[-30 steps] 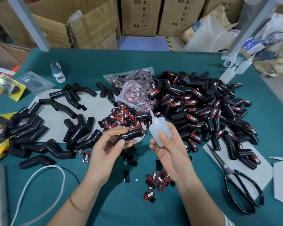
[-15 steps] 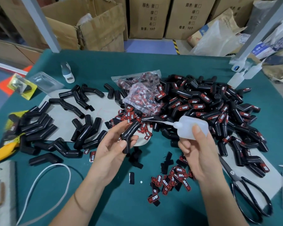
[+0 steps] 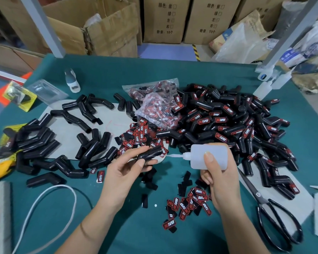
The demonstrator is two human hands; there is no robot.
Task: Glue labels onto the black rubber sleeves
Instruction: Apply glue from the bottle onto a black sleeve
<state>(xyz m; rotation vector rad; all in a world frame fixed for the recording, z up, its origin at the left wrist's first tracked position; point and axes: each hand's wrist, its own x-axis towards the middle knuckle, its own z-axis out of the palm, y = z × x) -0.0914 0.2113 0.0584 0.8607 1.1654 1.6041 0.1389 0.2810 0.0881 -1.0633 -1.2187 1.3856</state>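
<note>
Cardboard boxes [image 3: 165,19] behind green table [image 3: 173,70]; floor seemingly blue.

Two hands work here: the left hand [image 3: 125,169] holds one black rubber sleeve [image 3: 149,153], the right hand [image 3: 221,177] one white glue bottle [image 3: 207,156]. One pair of black scissors [image 3: 270,213], one white cord loop [image 3: 44,208], two clear bags of labels [image 3: 156,105]; sleeves and loose labels lie in piles too many to count

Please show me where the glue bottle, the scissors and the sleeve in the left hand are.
glue bottle [image 3: 207,156]: head view, on its white body.
scissors [image 3: 258,195]: head view, on the pivot screw.
sleeve [image 3: 151,153]: head view, on its black middle, between the fingers of the left hand [image 3: 125,173].
</note>
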